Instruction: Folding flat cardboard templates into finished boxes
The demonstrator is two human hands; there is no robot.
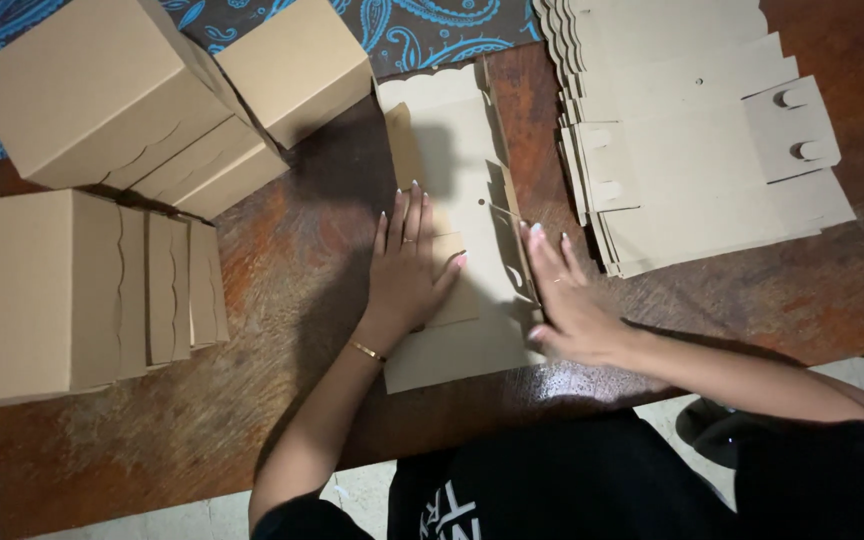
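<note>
A flat tan cardboard box blank lies on the brown wooden table in front of me. My left hand rests flat on the blank's left half, fingers spread and pointing away from me, a thin bracelet on the wrist. My right hand lies along the blank's right edge, where a side flap stands raised, its fingers pressed against that flap. Neither hand is closed around anything.
A stack of flat box blanks lies at the right back of the table. Several folded cardboard boxes stand at the left, one large box near the left edge. A patterned blue and black cloth lies at the back.
</note>
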